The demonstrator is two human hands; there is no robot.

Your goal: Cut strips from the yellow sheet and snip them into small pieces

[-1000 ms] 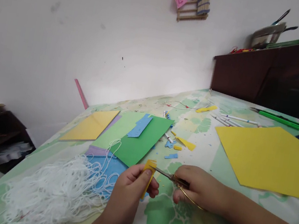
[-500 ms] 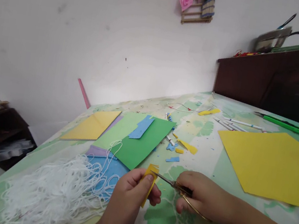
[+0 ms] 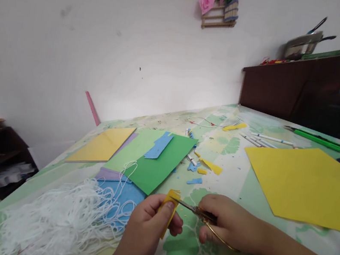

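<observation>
Between the thumb and fingers of my left hand (image 3: 149,224) is a small yellow strip (image 3: 171,197), folded or layered, with fine slits along its top end. My right hand (image 3: 226,219) grips a pair of gold-handled scissors (image 3: 203,216). Their blades point left and meet the strip near its upper end, just above my left thumb. Tiny yellow snippets lie on the table below the blades. A heap of white string (image 3: 65,223) lies left of my left hand, partly over a blue sheet (image 3: 109,195).
Green sheets (image 3: 163,170) bear a cut blue piece (image 3: 159,145); a yellow-orange sheet (image 3: 102,144) lies left of them. At right are a large yellow sheet (image 3: 307,185), white pens (image 3: 265,141) and a green cutter knife (image 3: 319,140). Blue scraps (image 3: 194,181) and yellow scraps (image 3: 212,166) lie ahead.
The view has shifted slightly. Both hands keep nearly the same pose, with the scissor blades still at the top of the yellow strip.
</observation>
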